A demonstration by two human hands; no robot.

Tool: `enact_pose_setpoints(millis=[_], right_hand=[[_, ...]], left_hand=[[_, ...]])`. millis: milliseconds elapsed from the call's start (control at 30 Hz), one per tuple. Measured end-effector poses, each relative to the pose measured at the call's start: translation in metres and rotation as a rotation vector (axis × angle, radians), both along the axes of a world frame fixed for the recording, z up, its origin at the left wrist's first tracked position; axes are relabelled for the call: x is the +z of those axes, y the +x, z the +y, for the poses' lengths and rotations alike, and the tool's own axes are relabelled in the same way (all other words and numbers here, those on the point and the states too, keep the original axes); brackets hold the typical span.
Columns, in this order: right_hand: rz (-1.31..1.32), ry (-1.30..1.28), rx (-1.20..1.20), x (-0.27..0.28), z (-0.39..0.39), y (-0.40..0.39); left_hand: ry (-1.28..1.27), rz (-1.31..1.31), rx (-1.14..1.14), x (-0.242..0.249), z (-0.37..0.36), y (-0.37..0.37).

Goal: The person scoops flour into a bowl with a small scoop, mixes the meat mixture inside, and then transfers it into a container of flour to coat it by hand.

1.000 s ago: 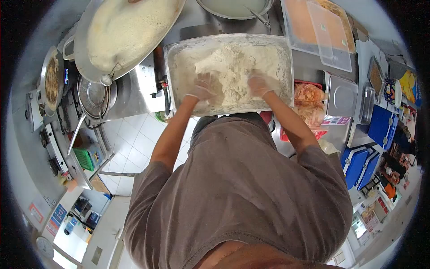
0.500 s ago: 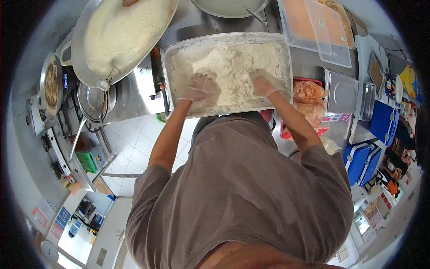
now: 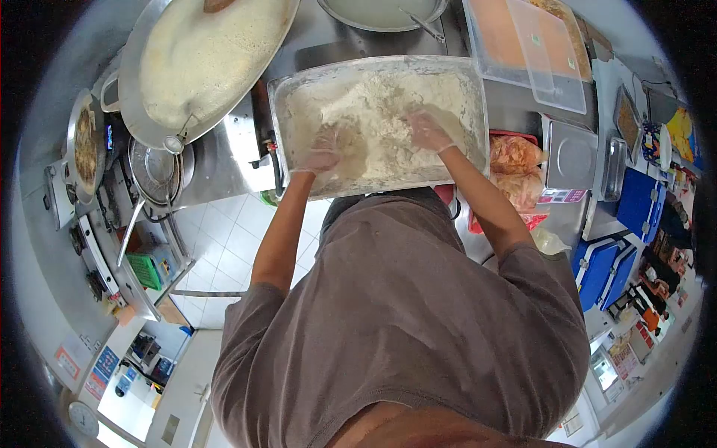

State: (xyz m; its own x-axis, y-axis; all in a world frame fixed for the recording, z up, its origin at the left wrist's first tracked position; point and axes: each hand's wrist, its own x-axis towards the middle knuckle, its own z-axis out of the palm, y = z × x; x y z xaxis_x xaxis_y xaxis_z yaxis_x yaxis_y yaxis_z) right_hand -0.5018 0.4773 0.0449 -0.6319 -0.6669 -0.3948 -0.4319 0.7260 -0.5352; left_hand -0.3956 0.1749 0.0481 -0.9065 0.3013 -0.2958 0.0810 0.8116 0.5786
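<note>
A rectangular metal tray [image 3: 480,160] holds a wide layer of pale flour, heaped and lumpy around the middle. My left hand [image 3: 323,151], in a clear plastic glove, is low over the flour in the left part of the tray; its fingers are blurred against the flour. My right hand [image 3: 429,131], gloved the same way, touches the flour right of the middle, its fingertips smeared. Whether either hand grips anything is hidden.
A big pan of foamy pale liquid [image 3: 209,67] stands at upper left, with a thermometer [image 3: 173,143] at its rim. Strainers [image 3: 155,168] lie below it. Right are bagged raw meat [image 3: 517,172], a scale [image 3: 571,153] and plastic tubs [image 3: 523,45]. A bowl [image 3: 385,11] is at the top.
My right hand has moved up and left toward the flour heap. My left hand has shifted slightly left and down. The flour between them looks rearranged.
</note>
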Motion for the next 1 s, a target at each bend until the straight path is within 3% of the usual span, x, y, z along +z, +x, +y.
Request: enact_pose_setpoints(millis=[100,200,267,333,400,467,533,600,667,700,767,867,900,1000], right_hand=[[0.273,0.095,-0.024,-0.048,-0.037,0.007],[0.144,0.068,-0.139,-0.023,-0.079,0.007],[0.049,-0.291,-0.194,-0.115,-0.057,-0.001],[-0.069,-0.467,-0.224,-0.127,-0.033,-0.011],[-0.156,-0.373,-0.191,-0.055,-0.013,-0.014],[-0.107,-0.123,-0.069,0.0,0.004,-0.014],[-0.103,0.416,0.181,0.01,0.003,-0.01],[0.471,0.24,0.199,-0.017,-0.001,0.023],[0.664,0.137,0.188,-0.047,-0.019,0.038],[0.5,0.106,0.15,-0.051,-0.031,0.037],[0.177,0.045,0.075,-0.054,-0.044,0.033],[-0.06,0.077,0.063,-0.054,-0.04,0.019],[-0.032,0.024,0.097,-0.052,-0.032,0.018],[-0.043,-0.048,0.035,-0.022,-0.004,0.013]], left_hand=[[-0.253,0.164,-0.027,-0.003,0.037,-0.013],[-0.15,-0.156,0.041,-0.017,0.067,-0.046],[0.064,-0.178,0.096,0.016,0.056,-0.047],[0.232,-0.156,0.123,0.032,0.036,-0.038],[0.362,-0.101,0.132,0.032,0.014,-0.021],[0.09,0.308,-0.019,-0.034,-0.01,0.0],[-0.24,0.355,-0.168,-0.064,-0.008,0.013],[-0.614,0.027,-0.316,-0.078,0.013,0.024],[-0.317,0.008,-0.075,-0.044,0.045,0.008],[-0.166,-0.006,0.043,-0.03,0.054,0.004],[-0.059,-0.044,-0.003,-0.032,0.055,-0.009],[0.207,-0.152,0.051,-0.013,0.041,-0.021],[0.315,-0.2,0.09,-0.005,0.033,-0.021],[0.236,-0.102,0.108,0.005,0.012,-0.013]])
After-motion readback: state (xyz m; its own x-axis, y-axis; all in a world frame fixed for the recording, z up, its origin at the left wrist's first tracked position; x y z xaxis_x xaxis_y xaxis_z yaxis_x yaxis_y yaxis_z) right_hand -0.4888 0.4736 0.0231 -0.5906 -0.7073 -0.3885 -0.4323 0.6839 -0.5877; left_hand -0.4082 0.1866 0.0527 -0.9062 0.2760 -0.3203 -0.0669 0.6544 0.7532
